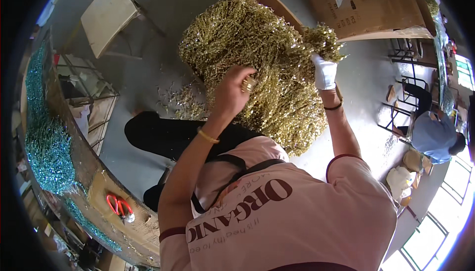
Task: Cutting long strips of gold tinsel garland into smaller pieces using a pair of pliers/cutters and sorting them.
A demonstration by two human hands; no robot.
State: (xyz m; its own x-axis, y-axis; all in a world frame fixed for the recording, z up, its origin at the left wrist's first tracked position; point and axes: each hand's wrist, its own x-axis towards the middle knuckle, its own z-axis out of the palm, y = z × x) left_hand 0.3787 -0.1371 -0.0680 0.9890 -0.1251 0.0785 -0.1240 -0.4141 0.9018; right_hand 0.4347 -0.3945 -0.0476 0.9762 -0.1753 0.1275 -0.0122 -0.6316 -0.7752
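A big heap of gold glitter tinsel [257, 48] hangs in front of me over an open cardboard box [271, 0]. My right hand [324, 72], in a white glove with a dark band at the wrist, grips a bunch of the strands at the heap's upper right. My left hand [230, 93] is bare, with a gold bangle on the wrist. Its fingers are curled into the strands at the middle of the heap. My pink shirt and dark apron straps fill the lower part of the view.
A workbench [101, 182] curves along the left, carrying teal tinsel [47, 142] and red scissors [118, 204]. A white stool [106, 16] stands behind. Large cardboard box [368, 4] at top right. Gold scraps [183, 104] lie on the grey floor. Another person in blue [434, 135] sits at right.
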